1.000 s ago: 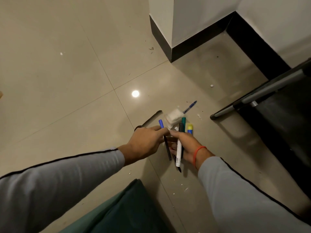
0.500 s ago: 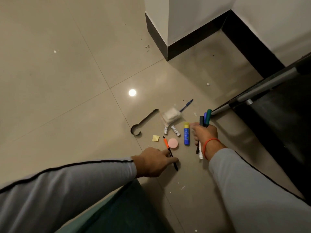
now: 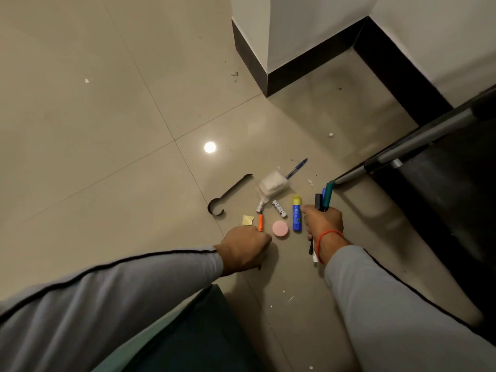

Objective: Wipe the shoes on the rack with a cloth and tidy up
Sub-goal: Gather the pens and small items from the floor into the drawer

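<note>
Curled tight, the right hand's (image 3: 323,222) grip holds a bundle of pens (image 3: 324,200): three caps stand above the fist (one black, one blue, one green), and a black end and a white end poke out below the wrist, so the exact count in the bundle is hard to tell. The left hand (image 3: 245,247) lies knuckles-up on the floor (image 3: 94,130), its fingers curled round the lower end of one orange-capped pen (image 3: 260,222); the orange cap sticks out above the knuckles.

Loose on the tiles between and beyond the hands lie one pink round disc (image 3: 280,228), one blue glue stick (image 3: 296,214) with a yellow cap, two short white patterned tubes (image 3: 279,208), one yellow sticky note (image 3: 247,220), one blue ballpoint pen (image 3: 296,168) and one black metal hook (image 3: 228,196). The only container is a clear plastic bag (image 3: 271,186), lying on its side with a white wad inside; the ballpoint's lower end is hidden behind it.

One dark rack (image 3: 418,146) with a grey tube frame stands at the right edge, its foot near the right hand. No shoes or cloth show clearly in this view. Both sleeves (image 3: 120,304) are grey with dark piping, and a red thread (image 3: 326,236) circles the right wrist.
</note>
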